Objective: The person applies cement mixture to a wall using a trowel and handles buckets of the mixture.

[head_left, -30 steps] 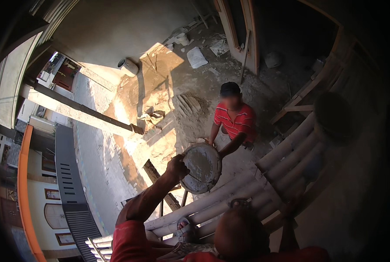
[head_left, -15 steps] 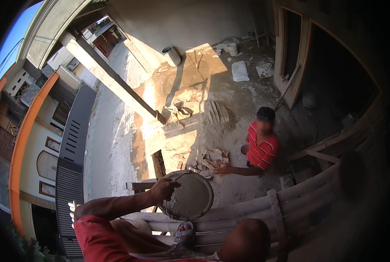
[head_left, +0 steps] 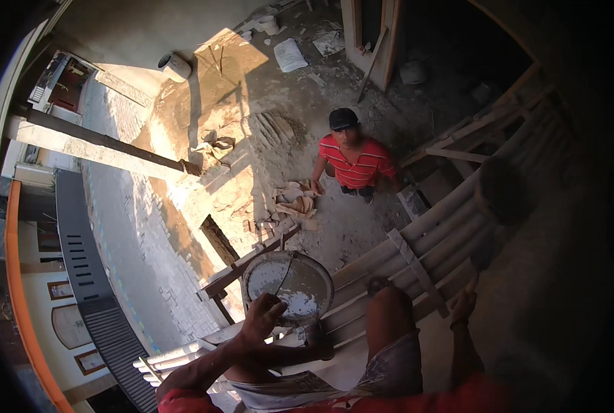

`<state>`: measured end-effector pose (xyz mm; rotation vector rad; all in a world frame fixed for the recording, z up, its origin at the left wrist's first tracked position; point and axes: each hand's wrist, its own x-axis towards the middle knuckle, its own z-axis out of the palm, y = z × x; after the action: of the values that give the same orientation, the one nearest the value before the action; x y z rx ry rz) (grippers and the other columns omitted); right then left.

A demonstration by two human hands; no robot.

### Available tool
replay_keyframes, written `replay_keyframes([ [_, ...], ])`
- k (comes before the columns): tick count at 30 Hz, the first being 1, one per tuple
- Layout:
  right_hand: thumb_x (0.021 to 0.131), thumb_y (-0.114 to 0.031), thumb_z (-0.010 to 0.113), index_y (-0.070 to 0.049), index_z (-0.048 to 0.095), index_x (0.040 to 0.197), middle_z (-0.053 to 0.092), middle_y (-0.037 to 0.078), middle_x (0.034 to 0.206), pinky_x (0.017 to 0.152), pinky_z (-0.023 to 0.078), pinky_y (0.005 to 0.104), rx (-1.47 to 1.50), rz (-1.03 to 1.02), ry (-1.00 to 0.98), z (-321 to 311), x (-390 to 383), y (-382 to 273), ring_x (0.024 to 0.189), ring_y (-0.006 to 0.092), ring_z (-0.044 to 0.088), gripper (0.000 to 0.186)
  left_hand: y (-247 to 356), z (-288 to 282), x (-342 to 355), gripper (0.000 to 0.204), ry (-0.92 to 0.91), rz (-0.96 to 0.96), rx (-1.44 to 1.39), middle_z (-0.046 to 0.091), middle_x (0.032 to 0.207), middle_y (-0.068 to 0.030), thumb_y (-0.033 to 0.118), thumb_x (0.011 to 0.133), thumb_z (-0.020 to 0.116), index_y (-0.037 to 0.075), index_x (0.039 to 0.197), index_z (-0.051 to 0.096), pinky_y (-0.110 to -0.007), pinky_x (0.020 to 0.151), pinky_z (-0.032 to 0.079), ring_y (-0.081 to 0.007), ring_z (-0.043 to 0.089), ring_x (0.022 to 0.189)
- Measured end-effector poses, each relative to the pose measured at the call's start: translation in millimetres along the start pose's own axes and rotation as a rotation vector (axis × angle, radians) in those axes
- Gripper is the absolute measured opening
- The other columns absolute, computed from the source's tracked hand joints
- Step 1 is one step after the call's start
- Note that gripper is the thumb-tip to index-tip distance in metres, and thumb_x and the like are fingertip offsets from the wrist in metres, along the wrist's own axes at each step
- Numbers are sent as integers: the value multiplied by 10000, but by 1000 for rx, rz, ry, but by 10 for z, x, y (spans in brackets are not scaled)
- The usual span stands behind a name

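Observation:
My left hand (head_left: 267, 311) is closed on the handle of a round bucket (head_left: 259, 275) holding wet grey mortar, just above a walkway of pale poles (head_left: 362, 268), near my bent legs. My right hand (head_left: 464, 297) is closed on a tool with a dark flat blade (head_left: 483, 251), apparently a trowel, at the right side of the poles. Below and beyond the bucket a co-worker (head_left: 355, 158) in a red striped shirt and dark cap stands looking up, hands away from the bucket.
Below lie a sand heap (head_left: 269, 127), torn sacks (head_left: 294, 203) and a barrel (head_left: 176, 67). A post (head_left: 114, 148) stands at left beside the paved lane (head_left: 135, 255). Timber braces (head_left: 458, 155) run at right, beside a dark doorway.
My left hand has brought the bucket down and toward me. The co-worker's hand, earlier at the bucket, has drawn back, and the co-worker now stands more upright. The view has swung too.

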<state>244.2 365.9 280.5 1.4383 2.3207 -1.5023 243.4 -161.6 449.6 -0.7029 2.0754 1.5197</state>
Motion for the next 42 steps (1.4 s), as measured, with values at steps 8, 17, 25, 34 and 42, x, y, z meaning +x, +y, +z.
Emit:
replay_keyframes([
  [8, 848, -204, 554, -3, 460, 977, 489, 49, 679, 451, 440, 292, -12, 185, -41, -1272, -1536, -251, 533, 134, 528, 257, 747, 282, -639, 183, -207, 124, -11, 516, 695, -82, 161, 863, 610, -7, 857, 538, -312, 581, 401, -146, 471, 633],
  [17, 802, -172, 582, -30, 463, 876, 492, 40, 642, 406, 442, 297, 121, 481, 15, -1863, -2921, -567, 464, 140, 518, 199, 1063, 343, -1231, 180, -341, 504, 299, 540, 785, -82, 156, 875, 579, -18, 910, 548, -329, 623, 409, -153, 496, 714],
  [25, 799, -221, 590, -14, 488, 914, 520, 53, 664, 419, 449, 299, -29, 412, -12, -2256, -3305, -925, 480, 148, 538, 258, 1412, 227, -1647, 281, -396, 475, 370, 550, 803, -103, 209, 862, 608, -29, 1004, 560, -311, 661, 422, -157, 500, 728],
  [34, 824, -238, 554, 0, 494, 876, 511, 73, 617, 413, 451, 349, -9, 466, 70, -2471, -3752, -926, 483, 185, 554, 251, 1593, 5, -1845, 362, -405, 176, 497, 594, 907, -153, 256, 853, 622, -44, 1046, 556, -345, 714, 439, -203, 546, 810],
  [42, 869, -337, 455, -27, 588, 1040, 504, 118, 563, 468, 466, 372, -20, 471, 24, -2373, -4045, -706, 486, 239, 559, 378, 1625, -155, -1899, 487, -394, 77, 510, 605, 989, -262, 323, 818, 637, -74, 1082, 538, -403, 779, 462, -343, 592, 936],
])
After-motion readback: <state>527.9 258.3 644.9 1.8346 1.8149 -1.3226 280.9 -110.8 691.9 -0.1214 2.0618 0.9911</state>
